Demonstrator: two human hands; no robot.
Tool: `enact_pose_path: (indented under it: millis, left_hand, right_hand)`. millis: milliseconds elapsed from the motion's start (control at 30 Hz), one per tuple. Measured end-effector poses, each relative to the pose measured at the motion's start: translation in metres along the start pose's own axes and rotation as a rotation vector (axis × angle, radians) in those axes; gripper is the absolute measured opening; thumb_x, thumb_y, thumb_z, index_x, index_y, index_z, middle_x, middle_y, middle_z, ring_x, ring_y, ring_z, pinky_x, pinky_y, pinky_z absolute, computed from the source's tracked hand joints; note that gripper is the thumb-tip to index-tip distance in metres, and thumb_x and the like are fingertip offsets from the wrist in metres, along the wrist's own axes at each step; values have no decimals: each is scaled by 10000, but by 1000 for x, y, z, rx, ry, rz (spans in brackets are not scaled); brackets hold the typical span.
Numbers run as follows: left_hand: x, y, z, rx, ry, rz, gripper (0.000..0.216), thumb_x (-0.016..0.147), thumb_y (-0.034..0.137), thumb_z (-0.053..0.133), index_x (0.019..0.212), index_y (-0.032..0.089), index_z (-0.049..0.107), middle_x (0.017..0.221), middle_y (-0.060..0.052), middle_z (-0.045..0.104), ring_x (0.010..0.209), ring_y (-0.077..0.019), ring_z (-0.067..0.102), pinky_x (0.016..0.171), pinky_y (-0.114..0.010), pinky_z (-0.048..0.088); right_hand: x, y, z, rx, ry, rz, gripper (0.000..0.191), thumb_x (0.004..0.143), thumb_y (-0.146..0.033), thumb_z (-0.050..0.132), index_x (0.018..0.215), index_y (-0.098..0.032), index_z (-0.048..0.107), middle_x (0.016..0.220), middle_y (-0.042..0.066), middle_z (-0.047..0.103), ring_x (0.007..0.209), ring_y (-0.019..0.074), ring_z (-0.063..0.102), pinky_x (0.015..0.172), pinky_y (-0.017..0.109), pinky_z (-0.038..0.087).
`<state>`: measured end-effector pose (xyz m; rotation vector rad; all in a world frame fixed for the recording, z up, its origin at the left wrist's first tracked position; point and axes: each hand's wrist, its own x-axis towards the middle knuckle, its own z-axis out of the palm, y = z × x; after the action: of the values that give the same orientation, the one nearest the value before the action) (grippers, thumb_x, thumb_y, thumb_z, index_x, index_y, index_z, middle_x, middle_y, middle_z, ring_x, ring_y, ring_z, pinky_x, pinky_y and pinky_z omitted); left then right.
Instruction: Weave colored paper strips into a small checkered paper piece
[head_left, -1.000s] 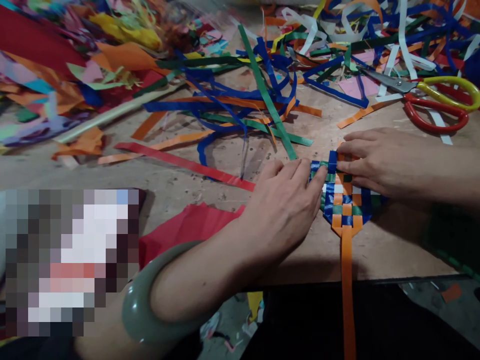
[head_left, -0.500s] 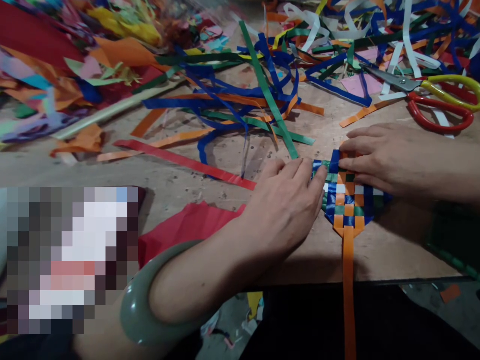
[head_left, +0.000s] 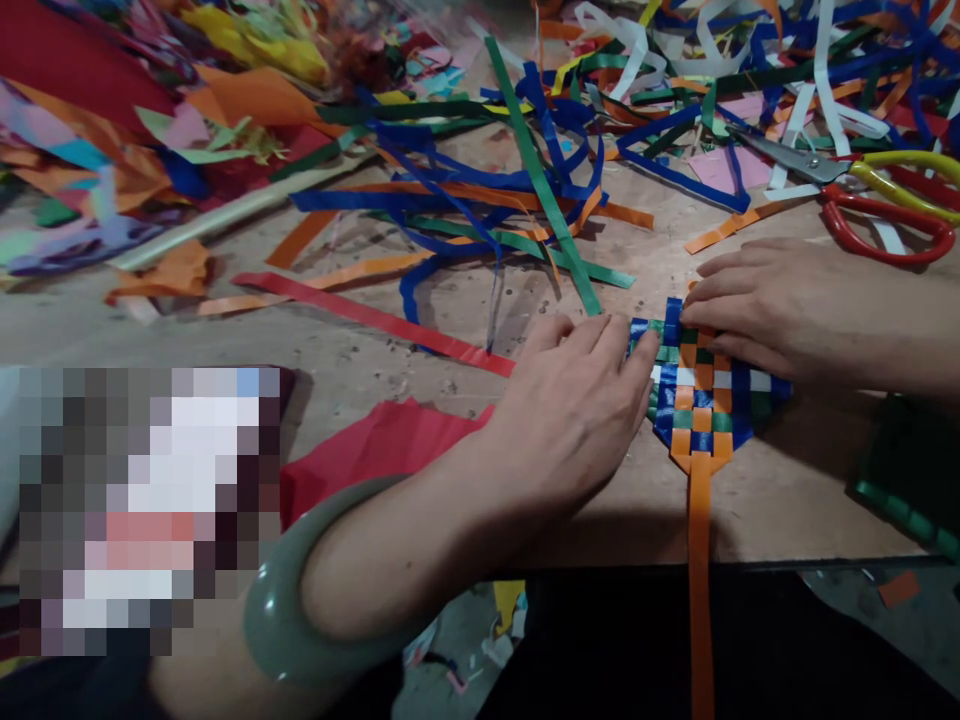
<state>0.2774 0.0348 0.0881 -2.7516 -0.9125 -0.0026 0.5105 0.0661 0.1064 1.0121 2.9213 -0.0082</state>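
A woven piece of paper-like strips [head_left: 702, 398], chequered in orange, blue, green and white, lies near the table's front edge. From its pointed lower end a long orange strip [head_left: 700, 580] hangs over the edge. My left hand [head_left: 574, 390], a green bangle [head_left: 281, 610] on its wrist, is closed at the weave's left side and hides that margin. Above the weave, my right hand [head_left: 757, 305] has its fingers and thumb closed on the upper part. A short blue strip end [head_left: 673, 312] sticks up between the hands. One green strip [head_left: 544, 185] slants up from beside my left knuckles.
Scissors [head_left: 847, 180] with yellow and red handles lie at the right. Loose strips [head_left: 465, 200] and coloured scraps [head_left: 247, 100] cover the back. A red strip [head_left: 375, 320] and red sheet [head_left: 375, 445] lie left of my hand. A dark green object [head_left: 911, 480] sits at right.
The view has shifted slightly. My right fingers have moved a little at the top of the weave; my left hand keeps its place on the left side.
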Motion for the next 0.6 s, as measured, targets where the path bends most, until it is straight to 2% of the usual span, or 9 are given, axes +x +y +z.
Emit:
enact_pose_path:
  millis: [167, 333, 467, 600]
  left_hand:
    - [1, 1, 0, -25, -20, 0, 396, 1043, 175, 379, 1307, 87, 661, 1160, -174, 746, 993, -322, 720, 814, -451, 507]
    - [1, -4, -6, -154, -61, -61, 418, 1056, 218, 348, 1352, 77, 608, 1248, -178, 736, 1126, -321, 701, 912, -455, 514]
    - [-3, -12, -8, -192, -50, -118, 357, 1023, 280, 462, 1256, 94, 658, 1146, -181, 749, 1130, -368, 678, 943, -500, 524]
    - [-3, -16, -4, -131, -73, -99, 342, 1022, 299, 446, 1152, 118, 705, 991, -179, 726, 1021, -397, 676, 867, -527, 539]
  right_hand:
    - [7, -9, -1, 3, -41, -65, 346, 1025, -236, 446, 1238, -163, 710, 1158, 133, 723, 1138, 299, 649, 957, 465, 521]
    - [16, -24, -5, -56, -179, 43, 353, 1034, -282, 451, 1184, -130, 731, 1198, 189, 679, 1205, 379, 606, 994, 550, 498]
    - [20, -29, -12, -64, -205, 86, 315, 1026, -301, 477, 1135, -173, 744, 1201, 159, 682, 1238, 366, 583, 1011, 523, 486]
    - [17, -27, -10, -91, -203, 86, 315, 1019, -212, 446, 1146, -193, 734, 1234, 142, 681, 1227, 334, 584, 1012, 492, 486]
